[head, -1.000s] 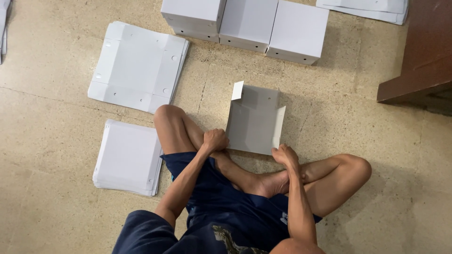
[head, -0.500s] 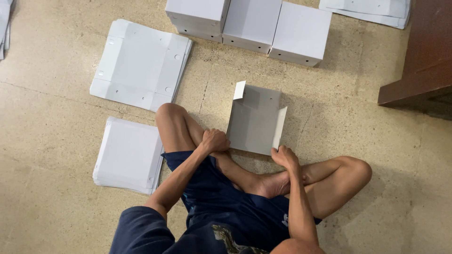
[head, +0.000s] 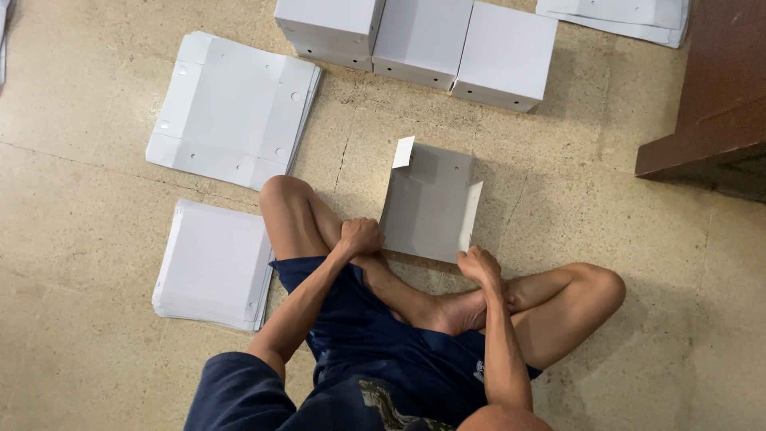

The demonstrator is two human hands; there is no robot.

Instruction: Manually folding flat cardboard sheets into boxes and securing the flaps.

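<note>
Both hands on a grey sheet
Left hand (head: pixel 361 236) and right hand (head: pixel 479 264) grip the near edge of the grey cardboard sheet (head: pixel 427 203) on the floor (head: pixel 558 191).

Cardboard sheet (head: pixel 429 203) lies between flat stacks (head: pixel 214 263) and bench (head: pixel 714 104)

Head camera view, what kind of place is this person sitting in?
Probably an informal workroom for folding boxes. The person sits on a bare stone floor, with stacks of flat white card sheets, finished white boxes, and a half-folded grey sheet at the hands.
</note>
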